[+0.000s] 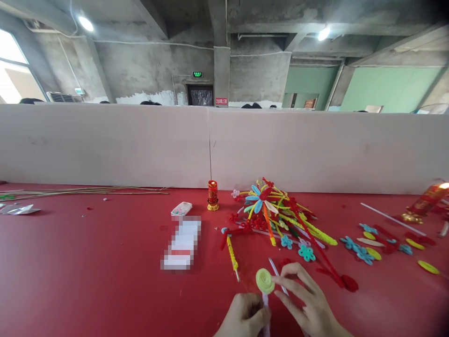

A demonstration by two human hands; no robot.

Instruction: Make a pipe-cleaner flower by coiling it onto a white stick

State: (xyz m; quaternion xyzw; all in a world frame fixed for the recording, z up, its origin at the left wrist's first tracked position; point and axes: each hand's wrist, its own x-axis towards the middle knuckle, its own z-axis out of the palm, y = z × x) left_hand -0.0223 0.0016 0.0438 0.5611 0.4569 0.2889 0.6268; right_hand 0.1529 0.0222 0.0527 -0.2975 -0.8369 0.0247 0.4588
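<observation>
Near the table's front edge, my left hand (247, 312) is closed around the pale, fuzzy stem (265, 299) of a pipe-cleaner spiral (264, 281). The spiral is a flat, light yellow coil, held upright above my fist. From the right, my right hand (307, 297) reaches in, its fingers spread and an index fingertip at the coil's edge. Behind those fingers lies a thin white stick (274, 267), partly covered by them. Just beyond is a heap of pipe-cleaner flowers (259, 199) in red, yellow and blue. A yellow-wrapped stem (232, 252) lies left of the coil.
Blue flowers and yellow ovals (373, 253) are scattered at right, near a tilted red candle lamp (426, 202). Another red lamp (213, 194) stands by the white partition (140, 145). A blurred-out rectangle (182, 245) and a small packet (181, 208) lie left of centre; thin sticks (105, 190) lie far left.
</observation>
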